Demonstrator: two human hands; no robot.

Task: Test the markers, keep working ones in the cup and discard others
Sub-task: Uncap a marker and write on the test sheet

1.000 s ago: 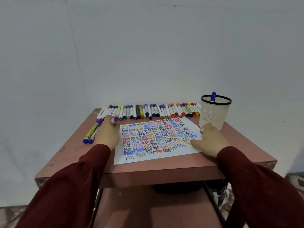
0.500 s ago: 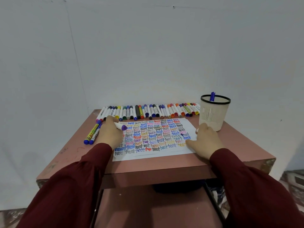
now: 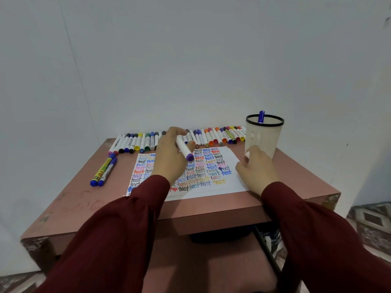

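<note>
Purple cap (image 3: 189, 156): pull off marker (image 3: 182, 145) gripped in left hand (image 3: 169, 159), using right hand (image 3: 257, 169) curled on paper (image 3: 234, 186) (grasp unclear), then scribble on lower-right margin.

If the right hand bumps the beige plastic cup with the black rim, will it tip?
Likely light: the beige plastic cup shows only one blue marker. Tall and narrower at its base, so it may tip. The right hand is close beside it.

left hand (image 3: 169, 157) aloft, right hand (image 3: 257, 170) curled
</note>
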